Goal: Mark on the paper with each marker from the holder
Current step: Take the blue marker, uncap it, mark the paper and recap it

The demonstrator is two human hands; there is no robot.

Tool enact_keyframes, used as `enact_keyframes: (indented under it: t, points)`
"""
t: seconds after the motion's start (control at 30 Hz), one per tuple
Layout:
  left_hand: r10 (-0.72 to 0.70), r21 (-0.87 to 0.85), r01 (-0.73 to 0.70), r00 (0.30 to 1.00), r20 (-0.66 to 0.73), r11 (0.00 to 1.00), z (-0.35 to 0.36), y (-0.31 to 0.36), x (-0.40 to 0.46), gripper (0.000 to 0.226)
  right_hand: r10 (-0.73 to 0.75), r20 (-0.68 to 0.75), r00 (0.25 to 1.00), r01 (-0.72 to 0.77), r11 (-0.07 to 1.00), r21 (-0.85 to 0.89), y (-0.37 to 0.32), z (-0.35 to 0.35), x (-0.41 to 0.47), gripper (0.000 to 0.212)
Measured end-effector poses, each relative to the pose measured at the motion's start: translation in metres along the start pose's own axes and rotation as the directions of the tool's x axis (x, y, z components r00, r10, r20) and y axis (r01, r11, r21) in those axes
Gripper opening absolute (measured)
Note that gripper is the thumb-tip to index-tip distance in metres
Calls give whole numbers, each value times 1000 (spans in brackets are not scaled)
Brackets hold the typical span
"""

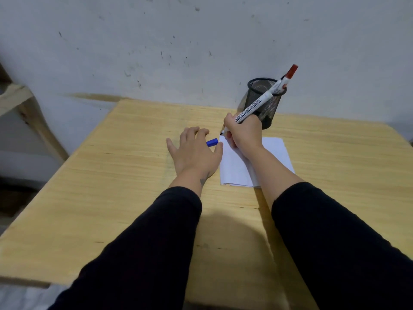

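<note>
— So where is the white whiteboard marker (250, 109)?
— Gripped in the closed right hand (243, 133), its dark tip touching the far left corner of the white folded paper (274, 153) on the pale wooden table (111, 175).
— And the left hand (194, 151)?
— Flat beside the paper, fingers loosely spread, the blue marker cap (211, 142) pinched between thumb and forefinger.
— The holder?
— The black wire-mesh cup (264, 101) stands behind the paper, holding a red-capped marker (288, 77).

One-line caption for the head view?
Right hand puts uncapped marker to paper; left hand holds blue cap.
</note>
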State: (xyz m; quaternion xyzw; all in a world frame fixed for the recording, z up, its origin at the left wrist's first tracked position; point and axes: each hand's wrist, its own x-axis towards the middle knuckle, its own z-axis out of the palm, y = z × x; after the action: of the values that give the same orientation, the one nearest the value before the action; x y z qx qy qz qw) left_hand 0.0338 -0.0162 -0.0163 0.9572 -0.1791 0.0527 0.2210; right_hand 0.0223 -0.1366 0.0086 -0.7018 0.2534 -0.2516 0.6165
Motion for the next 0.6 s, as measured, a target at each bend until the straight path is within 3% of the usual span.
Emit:
enact_keyframes:
  t: [0.13,0.3,0.43,0.6]
  points:
    - [1,16,-1,1000,-2,1000,0,0,0,53,7,6,1000,-7,1000,-20,2,1,2,27]
    - [3,39,-4,1000,8,999,0,1,-1,55,-81,6,997,81,971,-225,8,2,7,31]
    - [-1,106,-8,996,86,994,0,0,1,63,-98,9,995,97,962,-257,11,4,10,40]
    - [-3,131,-12,994,109,991,0,0,2,65,-86,30,996,91,954,-286,10,4,10,34]
